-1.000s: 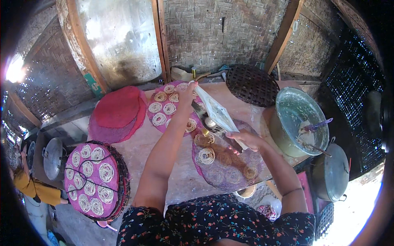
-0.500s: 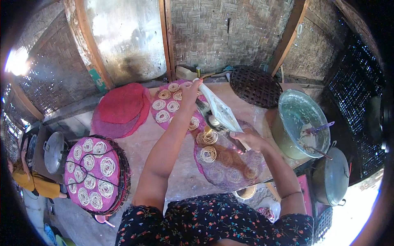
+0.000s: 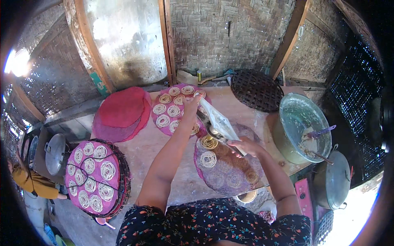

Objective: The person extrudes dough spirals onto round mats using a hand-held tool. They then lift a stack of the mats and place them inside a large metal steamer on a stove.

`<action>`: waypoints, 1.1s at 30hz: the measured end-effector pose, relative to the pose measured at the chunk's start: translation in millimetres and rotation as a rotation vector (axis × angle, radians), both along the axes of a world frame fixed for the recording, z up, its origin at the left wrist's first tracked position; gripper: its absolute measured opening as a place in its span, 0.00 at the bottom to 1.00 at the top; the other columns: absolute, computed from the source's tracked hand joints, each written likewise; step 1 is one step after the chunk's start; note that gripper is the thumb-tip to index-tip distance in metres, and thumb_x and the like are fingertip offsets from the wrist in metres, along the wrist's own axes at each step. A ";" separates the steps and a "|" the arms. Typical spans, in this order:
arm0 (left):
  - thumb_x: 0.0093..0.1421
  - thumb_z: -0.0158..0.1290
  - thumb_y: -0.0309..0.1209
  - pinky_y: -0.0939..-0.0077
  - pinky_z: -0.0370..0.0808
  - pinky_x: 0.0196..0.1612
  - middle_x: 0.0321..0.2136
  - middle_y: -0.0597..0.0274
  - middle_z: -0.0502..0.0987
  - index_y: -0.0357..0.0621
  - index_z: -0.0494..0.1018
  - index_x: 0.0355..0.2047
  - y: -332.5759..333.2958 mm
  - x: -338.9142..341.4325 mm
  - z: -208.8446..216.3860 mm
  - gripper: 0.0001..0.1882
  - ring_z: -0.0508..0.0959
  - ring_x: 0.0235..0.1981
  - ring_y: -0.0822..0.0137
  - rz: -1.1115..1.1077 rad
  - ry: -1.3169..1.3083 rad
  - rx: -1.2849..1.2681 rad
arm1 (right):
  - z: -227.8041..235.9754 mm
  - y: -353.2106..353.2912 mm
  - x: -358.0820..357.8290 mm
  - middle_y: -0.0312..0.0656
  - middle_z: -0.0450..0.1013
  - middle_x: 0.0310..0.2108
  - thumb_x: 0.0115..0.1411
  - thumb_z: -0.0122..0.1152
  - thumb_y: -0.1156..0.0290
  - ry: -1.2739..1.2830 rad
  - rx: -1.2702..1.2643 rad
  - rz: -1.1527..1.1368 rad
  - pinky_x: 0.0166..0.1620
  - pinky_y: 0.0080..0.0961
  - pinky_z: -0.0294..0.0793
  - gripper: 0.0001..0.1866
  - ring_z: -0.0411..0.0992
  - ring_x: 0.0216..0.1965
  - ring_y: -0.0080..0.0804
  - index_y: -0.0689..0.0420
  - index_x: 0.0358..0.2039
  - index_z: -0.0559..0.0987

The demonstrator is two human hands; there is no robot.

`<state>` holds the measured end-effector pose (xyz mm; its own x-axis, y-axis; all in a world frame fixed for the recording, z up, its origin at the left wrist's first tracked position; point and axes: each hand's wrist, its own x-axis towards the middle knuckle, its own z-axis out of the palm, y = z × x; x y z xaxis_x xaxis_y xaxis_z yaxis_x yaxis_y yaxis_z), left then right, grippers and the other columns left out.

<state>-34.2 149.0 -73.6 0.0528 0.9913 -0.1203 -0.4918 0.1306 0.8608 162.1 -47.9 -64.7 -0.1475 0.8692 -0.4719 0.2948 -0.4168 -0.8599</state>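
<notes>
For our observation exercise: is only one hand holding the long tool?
No, the left hand and right hand both grip the long tool.

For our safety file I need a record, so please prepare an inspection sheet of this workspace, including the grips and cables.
Surface: tabletop, pale with whitish smears.
Job's things: metal hand press above the nearer mesh sheet; pale strand nests on it.
Clutter: dark woven tray, red sheets, large pot with utensils inside.
Grips: left grip and right grip both closed on the press.
Cables: nothing seen; dark cord crosses the round stack.
Surroundings: woven wall; another person, far left.
</notes>
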 end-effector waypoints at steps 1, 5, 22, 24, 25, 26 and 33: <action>0.48 0.62 0.33 0.74 0.73 0.30 0.33 0.56 0.66 0.43 0.52 0.39 -0.4 -8.2 5.4 0.29 0.72 0.29 0.68 0.018 0.014 -0.027 | 2.9 3.0 -5.6 0.35 0.70 0.22 0.53 0.60 0.46 0.020 0.008 0.042 0.22 0.20 0.69 0.25 0.69 0.19 0.23 0.59 0.32 0.74; 0.47 0.62 0.34 0.75 0.71 0.23 0.29 0.58 0.67 0.41 0.54 0.37 16.3 -3.4 26.5 0.28 0.72 0.25 0.70 -0.109 -0.063 0.119 | 35.1 3.9 7.7 0.35 0.69 0.22 0.53 0.59 0.46 0.019 -0.037 0.071 0.23 0.20 0.70 0.25 0.69 0.20 0.22 0.58 0.33 0.73; 0.51 0.57 0.34 0.69 0.69 0.31 0.29 0.61 0.70 0.43 0.63 0.38 19.6 46.0 21.6 0.18 0.73 0.29 0.66 -0.224 -0.058 0.050 | 63.9 1.9 46.1 0.37 0.69 0.15 0.54 0.59 0.47 -0.048 0.060 -0.027 0.17 0.21 0.66 0.25 0.68 0.15 0.23 0.61 0.24 0.74; 0.52 0.57 0.35 0.73 0.66 0.21 0.21 0.64 0.68 0.47 0.61 0.24 1.1 59.6 30.7 0.14 0.68 0.19 0.70 -0.084 -0.138 -0.007 | 67.2 -0.7 56.6 0.37 0.68 0.15 0.54 0.59 0.48 -0.076 0.022 -0.034 0.17 0.21 0.66 0.24 0.68 0.15 0.23 0.61 0.23 0.74; 0.52 0.57 0.35 0.73 0.66 0.21 0.21 0.64 0.68 0.47 0.61 0.24 2.6 62.3 27.6 0.14 0.68 0.19 0.70 -0.080 -0.141 -0.007 | 71.0 -1.0 61.2 0.37 0.68 0.15 0.55 0.59 0.49 -0.116 -0.006 -0.038 0.17 0.21 0.65 0.24 0.67 0.14 0.23 0.61 0.23 0.74; 0.52 0.57 0.34 0.73 0.66 0.22 0.22 0.63 0.68 0.47 0.62 0.24 7.4 65.3 23.9 0.14 0.68 0.20 0.70 -0.060 -0.146 0.002 | 68.4 2.9 65.4 0.37 0.68 0.15 0.55 0.60 0.52 -0.169 0.030 -0.021 0.17 0.22 0.66 0.22 0.67 0.14 0.24 0.62 0.24 0.74; 0.53 0.56 0.33 0.77 0.65 0.20 0.16 0.67 0.65 0.42 0.66 0.29 34.4 59.1 17.8 0.11 0.67 0.18 0.71 -0.042 -0.068 0.094 | 51.7 9.7 47.7 0.37 0.69 0.16 0.53 0.63 0.52 -0.108 0.104 -0.098 0.16 0.20 0.65 0.21 0.68 0.14 0.22 0.61 0.25 0.75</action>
